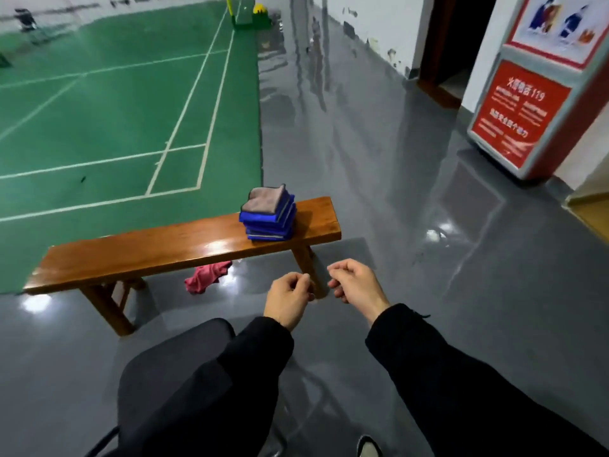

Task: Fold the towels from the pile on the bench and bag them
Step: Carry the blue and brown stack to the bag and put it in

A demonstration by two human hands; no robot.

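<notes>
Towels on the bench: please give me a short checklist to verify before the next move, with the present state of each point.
1. Stack of towels sits fully on the bench, near its right end: ok.
2. Stack looks folded and squared: ok.
3. Left hand and right hand are empty, fingers loosely curled: ok.
4. Bag for the towels in view: not ok, none is visible.
5. Pink cloth lies crumpled on the floor under the bench, not in the stack: not ok.
6. Whether the pink cloth is one of the towels: cannot tell.
</notes>
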